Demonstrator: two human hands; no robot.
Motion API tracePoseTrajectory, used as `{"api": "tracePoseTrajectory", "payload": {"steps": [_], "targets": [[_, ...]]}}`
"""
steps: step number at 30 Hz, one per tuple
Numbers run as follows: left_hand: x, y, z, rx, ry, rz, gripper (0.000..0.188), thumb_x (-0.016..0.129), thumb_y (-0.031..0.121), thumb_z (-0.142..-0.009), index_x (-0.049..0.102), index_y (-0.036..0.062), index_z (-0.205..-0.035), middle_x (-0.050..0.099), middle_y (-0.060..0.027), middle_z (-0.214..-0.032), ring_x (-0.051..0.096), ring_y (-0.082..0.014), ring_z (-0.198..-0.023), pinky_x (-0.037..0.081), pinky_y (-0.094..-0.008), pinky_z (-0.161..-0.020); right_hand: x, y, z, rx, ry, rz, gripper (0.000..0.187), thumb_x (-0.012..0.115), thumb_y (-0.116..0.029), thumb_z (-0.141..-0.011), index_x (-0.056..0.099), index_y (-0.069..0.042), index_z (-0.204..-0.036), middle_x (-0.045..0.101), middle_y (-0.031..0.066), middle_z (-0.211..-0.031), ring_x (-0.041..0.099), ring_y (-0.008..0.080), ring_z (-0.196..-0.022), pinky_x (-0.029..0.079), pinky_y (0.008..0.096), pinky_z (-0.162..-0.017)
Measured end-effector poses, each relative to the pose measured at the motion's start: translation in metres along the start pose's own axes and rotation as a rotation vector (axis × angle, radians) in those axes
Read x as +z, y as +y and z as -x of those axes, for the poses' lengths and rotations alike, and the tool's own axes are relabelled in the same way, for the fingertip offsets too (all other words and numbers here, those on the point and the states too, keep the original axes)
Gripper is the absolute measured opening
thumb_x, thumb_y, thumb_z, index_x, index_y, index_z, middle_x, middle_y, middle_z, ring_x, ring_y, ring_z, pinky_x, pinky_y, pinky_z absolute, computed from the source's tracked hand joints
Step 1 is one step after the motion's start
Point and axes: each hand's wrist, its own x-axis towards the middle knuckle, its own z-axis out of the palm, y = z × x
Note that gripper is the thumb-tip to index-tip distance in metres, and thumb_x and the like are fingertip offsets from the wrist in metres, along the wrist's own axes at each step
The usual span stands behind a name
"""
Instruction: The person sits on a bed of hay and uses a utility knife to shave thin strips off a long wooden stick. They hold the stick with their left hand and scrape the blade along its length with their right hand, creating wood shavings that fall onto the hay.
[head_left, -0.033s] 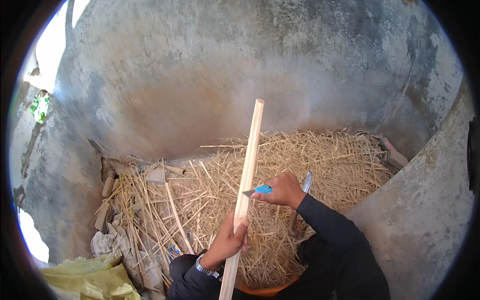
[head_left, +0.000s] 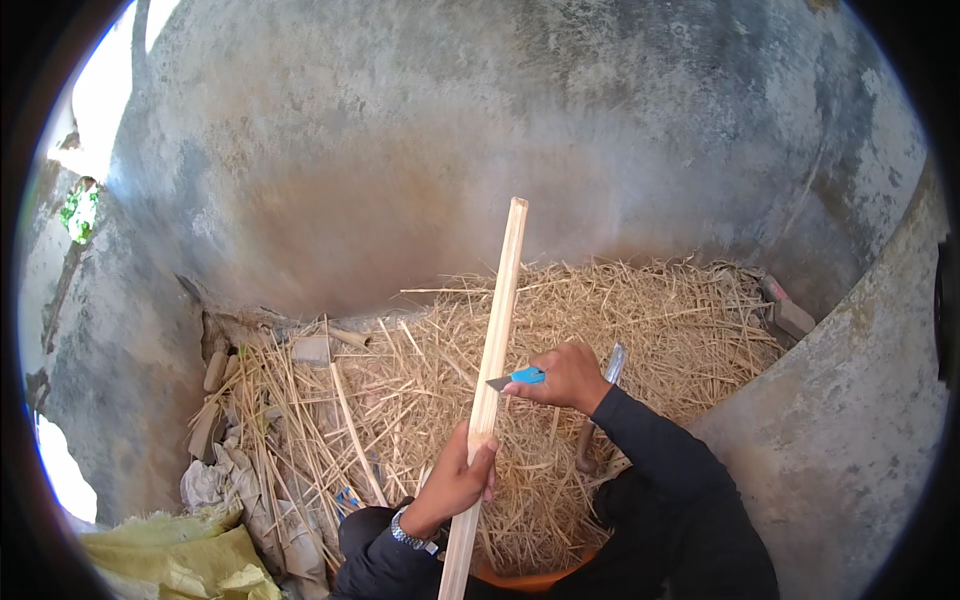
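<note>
A long pale bamboo strip (head_left: 501, 300) slants up from the lower edge, its far end standing in front of the wall. My left hand (head_left: 462, 478), with a metal watch on its wrist, is closed around the lower part of the strip. Higher up on the right side, my right hand (head_left: 563, 380) grips a blue-handled utility knife (head_left: 524, 376). The knife's blade lies against the strip's face, above my left hand. Most of the knife's handle is hidden in my fingers.
Dry shavings (head_left: 640, 330) cover the floor, with loose thin bamboo sticks (head_left: 345, 420) to the left. Beneath my right forearm lies a tool with a curved brown handle (head_left: 587, 448). A yellowish sack (head_left: 185, 560) is at lower left. A concrete wall (head_left: 400, 150) rises behind.
</note>
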Motion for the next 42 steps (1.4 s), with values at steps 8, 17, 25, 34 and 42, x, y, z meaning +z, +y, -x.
{"api": "tracePoseTrajectory", "payload": {"steps": [8,17,25,34,42], "targets": [[-0.004,-0.001,0.004,0.007,0.013,0.0,0.026,0.044,0.017,-0.1,0.035,0.0023,-0.12,0.049,-0.0022,-0.064,0.05,-0.0094,-0.046,0.044,-0.0232,-0.043,0.011,0.002,-0.011,-0.025,0.078,0.016,0.073,0.05,-0.08,-0.073,0.062,-0.01,-0.055,0.053,0.0084,-0.045,0.057,0.0274,-0.043,0.044,0.0395,-0.044],[0.011,-0.002,0.026,-0.05,-0.17,0.072,0.024,0.045,0.02,-0.1,0.037,0.0023,-0.115,0.05,-0.0033,-0.065,0.052,-0.011,-0.047,0.045,-0.0243,-0.044,-0.005,0.08,-0.032,0.412,0.127,-0.054,0.081,0.038,-0.08,-0.082,0.058,-0.007,-0.052,0.047,0.0064,-0.042,0.049,0.0227,-0.04,0.038,0.039,-0.042],[-0.007,-0.008,0.011,-0.108,-0.045,0.182,0.025,0.049,0.022,-0.099,0.04,0.0035,-0.113,0.05,-0.0021,-0.061,0.05,-0.0113,-0.045,0.044,-0.0247,-0.043,0.003,-0.026,0.006,-0.03,-0.134,-0.154,0.083,0.036,-0.083,-0.079,0.062,-0.008,-0.054,0.049,0.0082,-0.045,0.052,0.0238,-0.042,0.04,0.0403,-0.043],[0.007,-0.004,0.028,-0.204,-0.146,0.221,0.028,0.052,0.023,-0.098,0.04,0.0042,-0.114,0.049,-0.0014,-0.062,0.049,-0.0105,-0.045,0.044,-0.0244,-0.043,-0.003,0.053,-0.026,0.327,-0.039,-0.118,0.081,0.041,-0.085,-0.075,0.06,-0.011,-0.052,0.048,0.0065,-0.043,0.052,0.0237,-0.041,0.039,0.039,-0.041],[0.004,-0.003,0.027,-0.168,-0.163,0.284,0.032,0.054,0.022,-0.098,0.039,0.0038,-0.119,0.049,-0.0007,-0.064,0.049,-0.0095,-0.049,0.043,-0.0233,-0.044,-0.01,0.023,-0.01,0.135,0.027,-0.137,0.079,0.04,-0.083,-0.078,0.058,-0.011,-0.05,0.047,0.0046,-0.042,0.048,0.0218,-0.038,0.037,0.0394,-0.042]]}}
